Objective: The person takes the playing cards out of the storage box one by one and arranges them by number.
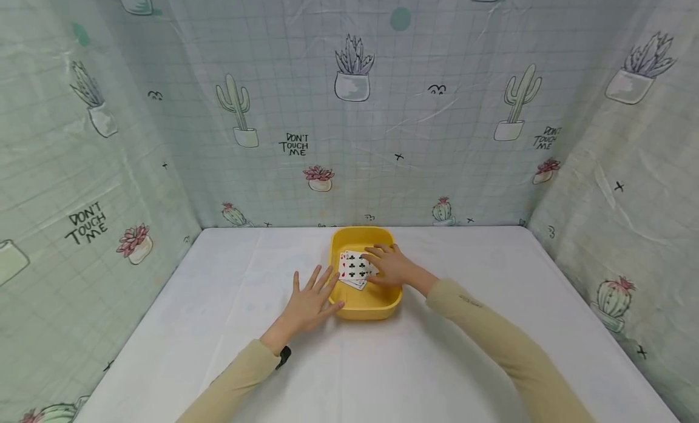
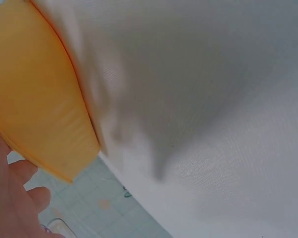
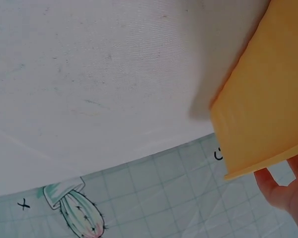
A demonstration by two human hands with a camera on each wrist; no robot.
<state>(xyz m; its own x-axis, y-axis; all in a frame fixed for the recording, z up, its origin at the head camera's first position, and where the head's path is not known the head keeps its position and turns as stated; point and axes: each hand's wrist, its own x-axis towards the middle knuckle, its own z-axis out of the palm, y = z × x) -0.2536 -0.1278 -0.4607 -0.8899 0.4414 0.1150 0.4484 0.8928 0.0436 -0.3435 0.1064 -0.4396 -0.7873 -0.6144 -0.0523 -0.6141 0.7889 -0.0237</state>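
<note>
In the head view, a yellow plastic bin (image 1: 364, 314) stands toward the back of the table, with a few overlapping playing cards (image 1: 352, 266) lying inside. A six of clubs appears on top, and a red-suited card peeks out at its left. My left hand (image 1: 307, 303) is at the bin's left rim, fingers straight and spread, holding nothing. Over the right rim reaches my right hand (image 1: 394, 267), its spread fingers above the right side of the cards; whether they touch the cards cannot be told. Both wrist views show the bin's outer wall (image 2: 44, 94) with fingers near its rim.
A white tabletop (image 1: 246, 277) surrounds the bin. Behind it and at both sides hangs a pale curtain (image 1: 437, 138) printed with cacti and potted plants. A dark band (image 1: 283, 356) sits on the left wrist, and beige sleeves (image 1: 491, 338) cover both arms.
</note>
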